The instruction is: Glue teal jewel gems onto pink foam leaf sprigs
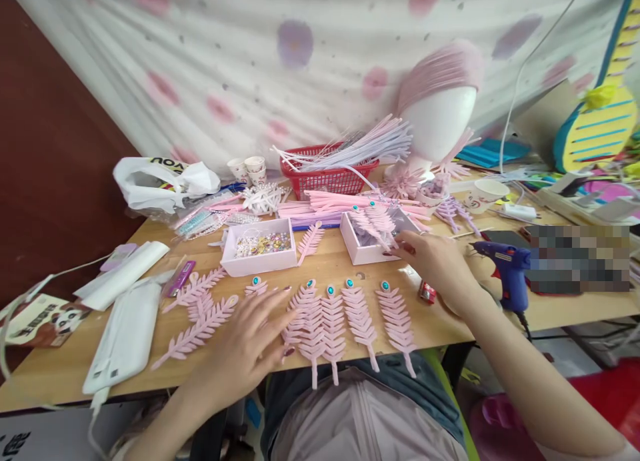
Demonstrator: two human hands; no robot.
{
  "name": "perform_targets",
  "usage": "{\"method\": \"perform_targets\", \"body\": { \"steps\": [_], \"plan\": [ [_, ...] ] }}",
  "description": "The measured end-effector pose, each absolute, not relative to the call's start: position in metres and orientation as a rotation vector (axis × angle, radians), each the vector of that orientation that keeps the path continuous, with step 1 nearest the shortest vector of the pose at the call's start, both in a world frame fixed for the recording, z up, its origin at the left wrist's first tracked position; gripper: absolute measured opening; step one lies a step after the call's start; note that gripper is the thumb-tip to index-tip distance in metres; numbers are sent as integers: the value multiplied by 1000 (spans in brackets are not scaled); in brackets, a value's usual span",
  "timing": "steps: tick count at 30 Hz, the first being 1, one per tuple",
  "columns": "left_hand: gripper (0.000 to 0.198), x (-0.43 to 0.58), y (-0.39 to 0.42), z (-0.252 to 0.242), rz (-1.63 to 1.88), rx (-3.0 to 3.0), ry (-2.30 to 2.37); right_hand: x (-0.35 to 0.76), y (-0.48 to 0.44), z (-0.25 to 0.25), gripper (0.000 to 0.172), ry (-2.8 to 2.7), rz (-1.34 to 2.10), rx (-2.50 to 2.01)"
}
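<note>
My left hand (250, 344) lies low over the table's front edge with fingers spread, its fingertips touching the leftmost of several pink pipe-cleaner feathers (334, 328) topped with teal gems. Another gem-topped feather is partly hidden beneath that hand. My right hand (435, 261) reaches to the right-hand white box (367, 253). Its thumb and fingers are closed at the stem end of a pink feather (383, 221), which lies over the box with other feathers. To the left, several feathers without teal gems (200, 328) lie on the wood.
A white box of beads (260, 251) stands mid-table beside a single feather (311, 240). Behind are a red basket (330, 181) of pipe cleaners and a white head form (445, 114). At right is a blue glue gun (510, 271); at left, a white power bank (123, 338) with cable.
</note>
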State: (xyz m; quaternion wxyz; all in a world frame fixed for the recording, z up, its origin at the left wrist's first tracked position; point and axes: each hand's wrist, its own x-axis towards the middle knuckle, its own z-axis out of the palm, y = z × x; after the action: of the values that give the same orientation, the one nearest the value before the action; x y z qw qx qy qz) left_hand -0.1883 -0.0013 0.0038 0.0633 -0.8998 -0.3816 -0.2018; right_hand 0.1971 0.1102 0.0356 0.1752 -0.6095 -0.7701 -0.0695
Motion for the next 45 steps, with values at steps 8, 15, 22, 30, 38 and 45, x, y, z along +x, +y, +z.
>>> {"method": "perform_targets", "body": {
  "steps": [8,15,22,30,38,45],
  "plan": [
    [43,-174,4,-17,-347,-2651,-1052,137,8,36,27,-2347,-144,-1170],
    [49,-173,-8,-24,-423,-2638,-1298,70,-22,-10,44,-2529,24,-1102],
    [47,-175,-16,-27,-326,-2564,-1278,69,-7,-15,46,-2633,98,-1210],
    [55,-168,14,-24,-177,-2695,-1364,77,15,-11,47,-2649,75,-1258],
    [58,-176,6,-24,-215,-2659,-1330,108,1,-13,47,-2591,-94,-1272],
    [56,-172,-13,-29,-266,-2556,-1500,104,10,-23,50,-2582,-13,-1412]
  ]
}}
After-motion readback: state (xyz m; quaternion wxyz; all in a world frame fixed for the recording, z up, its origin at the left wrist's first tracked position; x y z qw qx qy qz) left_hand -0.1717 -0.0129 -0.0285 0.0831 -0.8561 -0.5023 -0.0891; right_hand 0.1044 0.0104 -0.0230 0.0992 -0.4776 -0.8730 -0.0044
